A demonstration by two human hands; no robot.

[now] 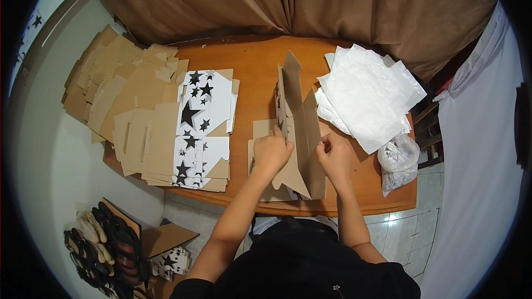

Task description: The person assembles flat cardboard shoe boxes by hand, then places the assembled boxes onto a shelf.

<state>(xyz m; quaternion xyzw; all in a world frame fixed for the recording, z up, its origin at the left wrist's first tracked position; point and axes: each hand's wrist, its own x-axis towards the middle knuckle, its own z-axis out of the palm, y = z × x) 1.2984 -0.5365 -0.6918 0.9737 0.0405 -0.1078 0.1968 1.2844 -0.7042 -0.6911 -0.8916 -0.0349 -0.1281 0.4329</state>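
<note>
A partly folded brown cardboard box [315,155] stands on the table in front of me, its side panels raised and its end flaps loose. My left hand [271,152] is closed on the left panel, with the index finger along its outer face. At the right panel's edge, my right hand [336,158] is curled, thumb and fingers pinched on the cardboard. Under and beside the box lies more flat cardboard [260,129], partly hidden by my left hand and the panels.
Flat cardboard pieces [130,105] are piled on the left, beside star-printed white box blanks [204,105]. White paper sheets [368,94] lie at the right, near a clear plastic bag [398,160]. The wooden table's front edge [366,209] curves close to me. Shoes [111,238] stand at lower left.
</note>
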